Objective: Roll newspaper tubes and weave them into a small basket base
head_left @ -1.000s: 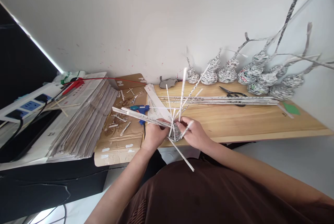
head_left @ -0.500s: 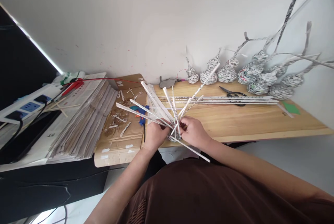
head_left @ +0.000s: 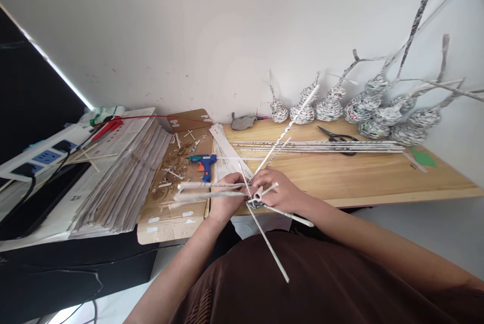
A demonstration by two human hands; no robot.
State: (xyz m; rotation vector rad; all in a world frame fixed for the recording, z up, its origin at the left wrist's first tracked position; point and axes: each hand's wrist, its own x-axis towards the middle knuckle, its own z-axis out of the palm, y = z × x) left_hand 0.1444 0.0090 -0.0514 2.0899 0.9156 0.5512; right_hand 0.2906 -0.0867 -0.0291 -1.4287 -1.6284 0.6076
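Observation:
Close to my body, at the table's front edge, both hands grip a small woven paper base [head_left: 256,204] from which several rolled newspaper tubes [head_left: 291,122] stick out in all directions. My left hand [head_left: 228,198] is closed on its left side, the fingertips partly hidden behind tubes. On the other side my right hand [head_left: 278,190] pinches tubes near their crossing. One tube [head_left: 270,246] slants down over the brown shirt. Tubes pointing left past my left hand are blurred by motion. Most of the woven base lies hidden between the hands.
A blue glue gun [head_left: 206,165] lies on cardboard [head_left: 166,228] with paper scraps. Newspaper sheets [head_left: 124,178] are stacked at left beside a power strip [head_left: 41,155]. Behind, long paper tubes [head_left: 317,146], pliers-like cutters [head_left: 336,135] and several woven gourd shapes [head_left: 328,110] line the wooden table [head_left: 378,178].
The woven piece has turned and tilted between my hands. Tubes that pointed up now point left and toward me, and the glue gun shows fully.

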